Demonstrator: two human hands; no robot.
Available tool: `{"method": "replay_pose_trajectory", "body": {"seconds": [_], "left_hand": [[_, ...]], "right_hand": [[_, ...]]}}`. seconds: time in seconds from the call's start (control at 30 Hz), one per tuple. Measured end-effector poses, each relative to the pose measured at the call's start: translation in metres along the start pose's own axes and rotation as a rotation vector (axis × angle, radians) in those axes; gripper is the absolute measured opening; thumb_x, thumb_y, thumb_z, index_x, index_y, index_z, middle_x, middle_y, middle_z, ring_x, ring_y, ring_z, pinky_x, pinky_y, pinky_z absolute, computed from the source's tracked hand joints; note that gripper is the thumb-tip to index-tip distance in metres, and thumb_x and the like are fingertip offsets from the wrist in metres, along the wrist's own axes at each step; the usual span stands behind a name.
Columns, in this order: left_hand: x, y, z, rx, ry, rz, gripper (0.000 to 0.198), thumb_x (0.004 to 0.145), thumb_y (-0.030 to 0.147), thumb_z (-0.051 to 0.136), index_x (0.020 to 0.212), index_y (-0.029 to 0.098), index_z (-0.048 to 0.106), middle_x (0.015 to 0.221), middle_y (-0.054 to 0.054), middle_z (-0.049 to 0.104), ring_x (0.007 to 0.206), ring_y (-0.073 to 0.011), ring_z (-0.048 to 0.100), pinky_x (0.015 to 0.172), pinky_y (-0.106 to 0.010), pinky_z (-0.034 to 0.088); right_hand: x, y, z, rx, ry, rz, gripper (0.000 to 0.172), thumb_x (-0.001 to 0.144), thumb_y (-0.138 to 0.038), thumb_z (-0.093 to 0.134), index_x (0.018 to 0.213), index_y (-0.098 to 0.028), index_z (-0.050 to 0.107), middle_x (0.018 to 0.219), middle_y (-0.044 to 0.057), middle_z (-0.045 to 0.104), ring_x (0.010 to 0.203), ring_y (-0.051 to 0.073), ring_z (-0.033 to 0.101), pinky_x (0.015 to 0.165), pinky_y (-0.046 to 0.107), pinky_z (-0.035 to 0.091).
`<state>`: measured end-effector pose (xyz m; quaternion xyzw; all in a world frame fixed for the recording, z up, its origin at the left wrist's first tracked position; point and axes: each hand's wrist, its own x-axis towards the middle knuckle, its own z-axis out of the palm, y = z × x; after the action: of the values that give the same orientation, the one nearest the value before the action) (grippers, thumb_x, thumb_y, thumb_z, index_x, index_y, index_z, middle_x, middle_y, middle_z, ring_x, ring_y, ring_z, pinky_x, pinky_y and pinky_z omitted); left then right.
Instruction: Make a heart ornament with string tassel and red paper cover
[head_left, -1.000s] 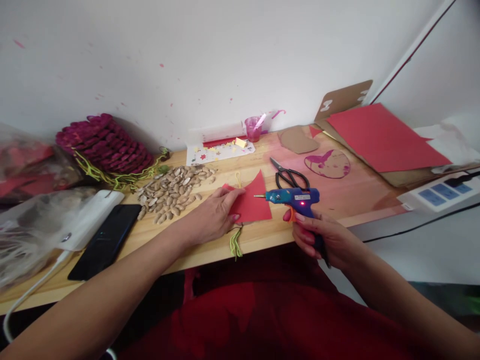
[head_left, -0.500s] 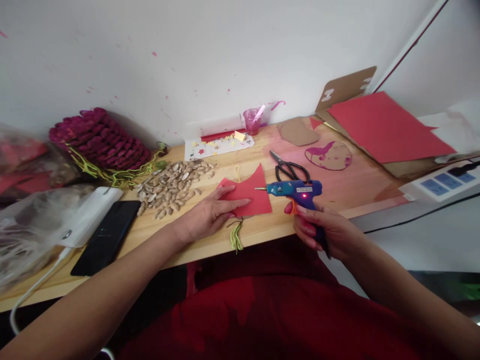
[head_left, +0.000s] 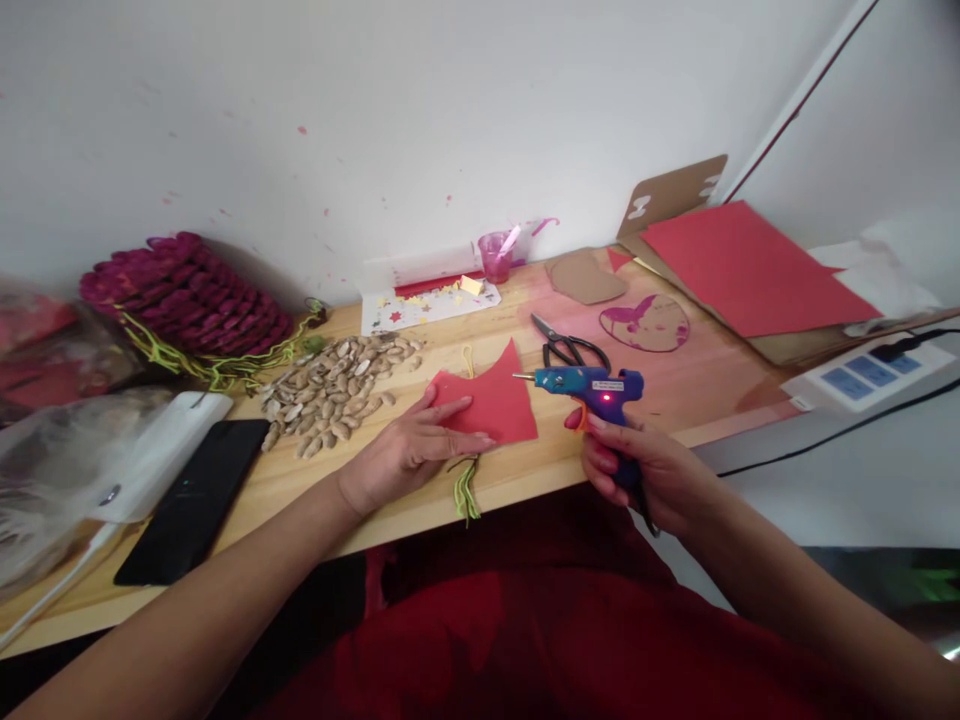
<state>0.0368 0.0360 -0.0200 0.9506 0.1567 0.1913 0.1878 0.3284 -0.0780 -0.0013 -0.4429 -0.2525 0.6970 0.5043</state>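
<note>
A cut piece of red paper (head_left: pixel 501 400) lies near the table's front edge. My left hand (head_left: pixel 409 448) rests flat on its left part, fingers apart. Yellow-green tassel threads (head_left: pixel 466 492) stick out below the paper, and a small yellow loop (head_left: pixel 469 361) shows at its top. My right hand (head_left: pixel 637 465) is wrapped round the handle of a blue glue gun (head_left: pixel 589 383) with a lit red light. The gun's metal nozzle points left, over or beside the paper's right part. Black-handled scissors (head_left: pixel 574 348) lie just behind the gun.
Seed shells (head_left: pixel 330 400), a black phone (head_left: pixel 195 500) and a white power bank (head_left: pixel 169 455) are at left, near a purple stack (head_left: pixel 191 300). A pink cup (head_left: pixel 496 257) stands at the wall. Red sheets (head_left: pixel 757 265), cardboard shapes (head_left: pixel 649 325) and a power strip (head_left: pixel 866 375) are at right.
The view has shifted slightly, so the table's things appear a little lower and further left. Both hands keep their holds, and the glue gun's nozzle is about as near the red paper as before.
</note>
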Motion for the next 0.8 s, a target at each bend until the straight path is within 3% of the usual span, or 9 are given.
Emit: {"method": "replay_pose_trajectory", "body": {"seconds": [0.2, 0.37, 0.47, 0.57, 0.7, 0.8], "left_hand": [[0.001, 0.001, -0.001, 0.016, -0.045, 0.013, 0.044, 0.096, 0.007, 0.05, 0.13, 0.03, 0.065, 0.125, -0.003, 0.073, 0.144, -0.0227, 0.043, 0.123, -0.064, 0.017], [0.003, 0.003, -0.005, 0.022, -0.059, -0.001, 0.045, 0.097, 0.008, 0.047, 0.133, 0.03, 0.063, 0.125, -0.002, 0.073, 0.142, -0.0253, 0.046, 0.121, -0.067, 0.02], [0.007, 0.006, -0.009, -0.022, -0.045, -0.009, 0.048, 0.098, 0.009, 0.046, 0.14, 0.03, 0.056, 0.122, -0.002, 0.074, 0.14, -0.0234, 0.05, 0.12, -0.065, 0.027], [0.012, 0.008, -0.01, -0.068, 0.015, -0.076, 0.048, 0.1, 0.012, 0.047, 0.145, 0.03, 0.051, 0.13, -0.005, 0.07, 0.126, -0.018, 0.063, 0.114, -0.051, 0.045], [0.017, 0.007, -0.004, -0.002, 0.128, -0.105, 0.038, 0.1, 0.017, 0.051, 0.135, 0.023, 0.061, 0.127, -0.009, 0.071, 0.109, -0.0164, 0.071, 0.099, -0.038, 0.058], [0.022, 0.004, -0.002, 0.05, 0.138, -0.075, 0.03, 0.1, 0.019, 0.053, 0.126, 0.019, 0.068, 0.116, -0.01, 0.073, 0.102, -0.0169, 0.071, 0.088, -0.033, 0.061]], "right_hand": [[0.012, -0.008, 0.009, 0.098, 0.156, 0.011, 0.032, 0.072, -0.034, 0.086, 0.095, -0.019, 0.07, 0.082, 0.002, 0.07, 0.083, 0.017, 0.071, 0.061, 0.021, 0.058], [0.025, -0.008, 0.017, 0.107, 0.189, -0.056, 0.028, 0.071, -0.033, 0.087, 0.09, -0.021, 0.07, 0.097, 0.004, 0.075, 0.101, 0.02, 0.071, 0.086, 0.028, 0.06], [0.034, -0.009, 0.02, 0.101, 0.176, -0.086, 0.028, 0.07, -0.032, 0.087, 0.09, -0.021, 0.069, 0.099, 0.003, 0.075, 0.101, 0.019, 0.072, 0.089, 0.029, 0.06], [0.04, -0.013, 0.022, 0.092, 0.159, -0.079, 0.03, 0.07, -0.03, 0.087, 0.09, -0.021, 0.068, 0.102, 0.005, 0.076, 0.102, 0.02, 0.072, 0.088, 0.03, 0.06], [0.044, -0.017, 0.021, 0.092, 0.144, -0.064, 0.03, 0.071, -0.032, 0.086, 0.092, -0.022, 0.066, 0.103, 0.005, 0.076, 0.101, 0.021, 0.072, 0.084, 0.031, 0.061], [0.046, -0.017, 0.019, 0.102, 0.142, -0.078, 0.031, 0.072, -0.032, 0.086, 0.093, -0.022, 0.065, 0.103, 0.004, 0.076, 0.1, 0.02, 0.073, 0.083, 0.029, 0.061]]}}
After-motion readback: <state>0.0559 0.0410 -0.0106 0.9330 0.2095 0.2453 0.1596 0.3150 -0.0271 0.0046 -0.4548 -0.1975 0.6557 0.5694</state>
